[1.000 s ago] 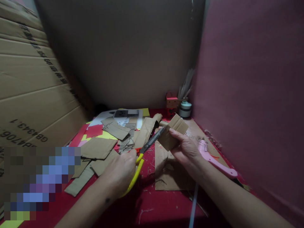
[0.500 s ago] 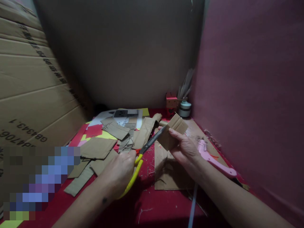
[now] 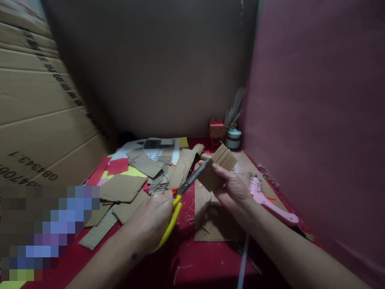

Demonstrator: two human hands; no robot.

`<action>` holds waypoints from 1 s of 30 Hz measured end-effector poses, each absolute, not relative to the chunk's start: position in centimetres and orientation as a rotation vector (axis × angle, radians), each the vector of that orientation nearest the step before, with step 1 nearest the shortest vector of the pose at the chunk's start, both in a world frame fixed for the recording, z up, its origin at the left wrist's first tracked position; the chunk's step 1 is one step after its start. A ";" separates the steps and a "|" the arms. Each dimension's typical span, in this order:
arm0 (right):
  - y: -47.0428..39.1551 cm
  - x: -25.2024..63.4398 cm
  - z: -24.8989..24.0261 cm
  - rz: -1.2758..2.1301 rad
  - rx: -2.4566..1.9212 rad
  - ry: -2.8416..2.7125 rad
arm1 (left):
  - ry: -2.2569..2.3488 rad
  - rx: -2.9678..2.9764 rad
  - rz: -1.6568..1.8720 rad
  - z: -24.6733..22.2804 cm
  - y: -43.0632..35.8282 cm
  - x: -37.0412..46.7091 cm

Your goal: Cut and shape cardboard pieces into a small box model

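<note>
My left hand (image 3: 155, 218) is wrapped round the yellow handles of a pair of scissors (image 3: 174, 218). Their dark blades point up and right and meet the left edge of a small folded cardboard piece (image 3: 213, 176). That piece is gripped by my right hand (image 3: 234, 188), with the thumb on its face and the other fingers mostly hidden behind it. Beneath my right hand a flat cardboard sheet (image 3: 210, 230) lies on the red cloth (image 3: 195, 265).
Cardboard scraps (image 3: 123, 187) and coloured paper (image 3: 118, 165) lie at the left. A pink glue gun (image 3: 275, 210) rests at the right. Behind stand a small red box figure (image 3: 216, 130) and a pale green jar (image 3: 233, 138). A large cardboard panel (image 3: 36, 100) rises at the left.
The view has shifted very slightly. The scissor blades look a little more closed at the cardboard edge, and both hands keep their hold.
</note>
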State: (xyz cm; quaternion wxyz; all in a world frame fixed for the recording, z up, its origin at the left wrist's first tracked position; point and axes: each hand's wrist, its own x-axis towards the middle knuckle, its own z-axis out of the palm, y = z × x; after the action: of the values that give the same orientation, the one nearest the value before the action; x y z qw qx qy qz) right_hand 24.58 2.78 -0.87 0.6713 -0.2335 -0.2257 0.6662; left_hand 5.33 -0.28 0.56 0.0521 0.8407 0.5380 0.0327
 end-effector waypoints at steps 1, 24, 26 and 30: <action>2.7 24.6 -0.8 1.499 -0.537 -0.510 | 1.628 2.563 0.092 0.6 -0.3 5.3; 2.7 24.3 -1.0 1.479 -0.535 -0.525 | 1.607 2.555 0.238 -0.6 0.3 5.4; 2.8 24.3 -1.1 1.471 -0.529 -0.519 | 1.629 2.518 0.267 -0.5 0.3 5.6; 3.1 24.3 -1.3 1.443 -0.516 -0.527 | 1.591 2.405 0.322 -0.6 0.4 5.8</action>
State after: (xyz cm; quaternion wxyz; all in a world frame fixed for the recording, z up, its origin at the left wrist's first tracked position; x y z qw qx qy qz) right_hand 24.31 3.12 -1.30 0.6894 -0.2306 -0.2358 0.6450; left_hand 5.83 0.42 -0.63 0.1199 0.8228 0.5445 0.1100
